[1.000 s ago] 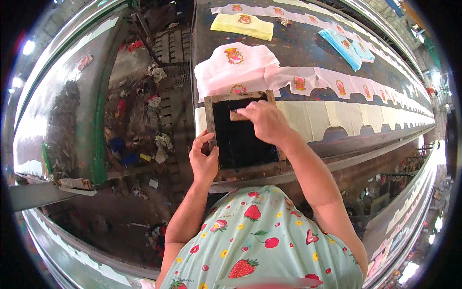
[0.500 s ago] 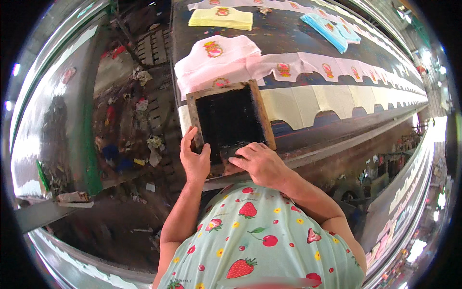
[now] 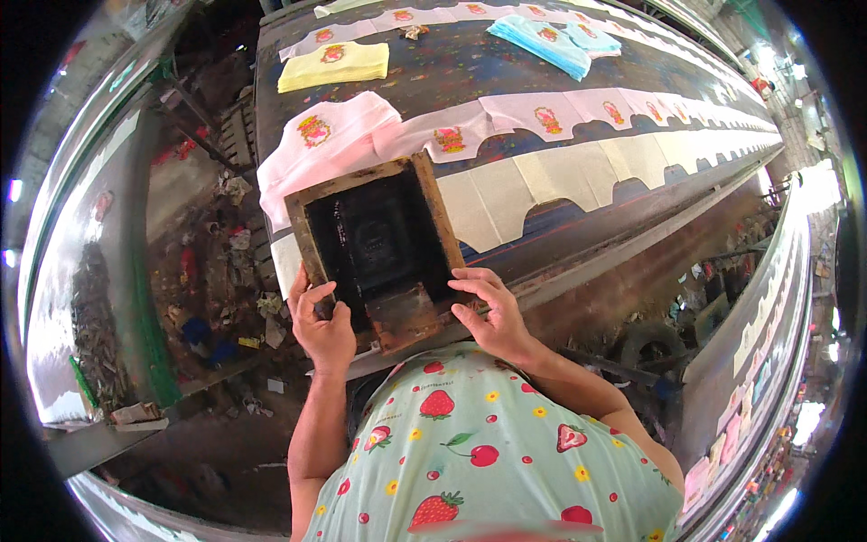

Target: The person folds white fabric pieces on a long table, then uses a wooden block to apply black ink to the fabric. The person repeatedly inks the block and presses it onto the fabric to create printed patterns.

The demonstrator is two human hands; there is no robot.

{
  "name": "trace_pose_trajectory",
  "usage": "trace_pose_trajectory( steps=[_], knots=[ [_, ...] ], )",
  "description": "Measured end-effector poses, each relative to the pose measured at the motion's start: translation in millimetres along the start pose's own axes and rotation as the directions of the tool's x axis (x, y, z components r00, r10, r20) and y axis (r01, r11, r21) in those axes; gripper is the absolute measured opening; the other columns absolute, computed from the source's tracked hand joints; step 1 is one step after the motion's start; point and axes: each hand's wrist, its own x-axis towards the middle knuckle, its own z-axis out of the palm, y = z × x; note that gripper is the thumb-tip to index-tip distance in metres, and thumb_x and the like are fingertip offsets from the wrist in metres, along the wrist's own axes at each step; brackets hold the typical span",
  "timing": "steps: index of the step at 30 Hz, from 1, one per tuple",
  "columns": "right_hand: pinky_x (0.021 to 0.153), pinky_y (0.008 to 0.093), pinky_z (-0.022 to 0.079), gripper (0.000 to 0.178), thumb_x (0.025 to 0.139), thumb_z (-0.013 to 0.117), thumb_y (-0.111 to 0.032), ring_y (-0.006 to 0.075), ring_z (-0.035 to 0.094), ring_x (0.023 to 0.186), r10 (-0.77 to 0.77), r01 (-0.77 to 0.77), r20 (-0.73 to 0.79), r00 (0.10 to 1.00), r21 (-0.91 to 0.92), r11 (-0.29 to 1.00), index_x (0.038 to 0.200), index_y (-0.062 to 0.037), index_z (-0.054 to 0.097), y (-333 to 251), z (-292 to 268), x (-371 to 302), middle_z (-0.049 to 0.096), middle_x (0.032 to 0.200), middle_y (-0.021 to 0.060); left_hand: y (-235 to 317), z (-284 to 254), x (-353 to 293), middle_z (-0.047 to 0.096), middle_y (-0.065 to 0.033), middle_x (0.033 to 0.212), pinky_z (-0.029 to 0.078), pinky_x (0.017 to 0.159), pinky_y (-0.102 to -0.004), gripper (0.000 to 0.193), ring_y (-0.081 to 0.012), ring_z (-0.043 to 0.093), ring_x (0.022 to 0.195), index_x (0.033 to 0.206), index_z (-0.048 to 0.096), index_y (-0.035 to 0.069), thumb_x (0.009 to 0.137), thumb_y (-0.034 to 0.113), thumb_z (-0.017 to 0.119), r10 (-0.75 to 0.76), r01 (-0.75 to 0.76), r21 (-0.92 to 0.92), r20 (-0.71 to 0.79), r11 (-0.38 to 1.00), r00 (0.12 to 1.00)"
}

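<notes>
A wooden printing screen frame with a black-inked mesh is between my hands, above the near edge of the table. My left hand grips its left side, fingers curled over the wood. My right hand holds its lower right corner between thumb and fingers. A brown squeegee-like block rests inside the frame at the near end, touched by neither hand. Just beyond the frame lie pink fabric pieces with a printed red and gold motif. Cream fabric pieces run in a row to the right.
On the long dark table sit a yellow fabric stack and a blue one. Another table stands at the left, across a littered floor. A tyre lies below the table at the right.
My right hand has left the block at the frame's near end and taken the frame's right corner. The block now shows uncovered. My left hand still holds the left side. The view has shifted.
</notes>
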Motion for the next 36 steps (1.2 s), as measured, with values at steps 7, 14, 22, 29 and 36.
trace_pose_trajectory(
  steps=[7,14,22,29,36],
  knots=[
    [0.126,0.0493,0.048,0.04,0.098,0.084,-0.008,0.0375,0.062,0.147,-0.044,0.043,-0.066,0.997,-0.022,0.999,0.138,-0.0075,0.079,45,-93,0,0.073,0.149,0.0143,37,104,-19,0.06,-0.0263,0.169,0.041,0.133,-0.0486,0.038,-0.0407,0.055,0.16,0.111,0.08,0.006,0.079,-0.013,0.071,0.008,-0.008,-0.035,-0.007,0.999,1.0],
    [0.125,0.0506,0.047,0.039,0.097,0.083,-0.007,0.0384,0.062,0.147,-0.075,0.073,-0.026,0.997,-0.068,0.995,0.136,-0.0067,0.079,80,-170,1,0.073,0.149,0.0142,69,174,-37,0.06,-0.0243,0.169,0.044,0.13,-0.0458,0.034,-0.0377,0.056,0.159,0.108,0.078,0.005,0.08,-0.013,0.073,-0.007,0.008,-0.058,0.015,0.998,1.0],
    [0.125,0.0515,0.047,0.036,0.098,0.083,-0.008,0.0397,0.062,0.146,-0.098,0.098,0.005,0.995,-0.031,0.995,0.134,-0.0051,0.08,92,-193,4,0.073,0.148,0.0144,75,189,-42,0.061,-0.023,0.169,0.045,0.128,-0.0438,0.035,-0.0364,0.056,0.159,0.109,0.078,0.005,0.08,-0.014,0.073,-0.069,0.07,-0.08,0.005,0.994,0.998],
    [0.118,0.0523,0.053,0.035,0.095,0.084,-0.005,0.0405,0.066,0.14,-0.249,0.239,-0.009,0.968,-0.259,0.936,0.13,-0.007,0.08,78,-193,14,0.073,0.145,0.0143,70,192,-42,0.061,-0.0237,0.169,0.045,0.128,-0.0437,0.034,-0.0365,0.056,0.159,0.108,0.078,0.005,0.08,-0.014,0.073,-0.12,0.122,-0.151,0.024,0.981,0.992],
    [0.11,0.0505,0.059,0.042,0.089,0.095,-0.016,0.0375,0.07,0.134,-0.429,0.482,0.265,0.864,-0.186,0.856,0.127,-0.0112,0.08,56,-181,33,0.073,0.143,0.01,77,193,-42,0.061,-0.0233,0.169,0.046,0.129,-0.0442,0.033,-0.0368,0.056,0.159,0.108,0.078,0.005,0.081,-0.014,0.073,-0.143,0.148,-0.123,0.044,0.981,0.989]
  ],
)
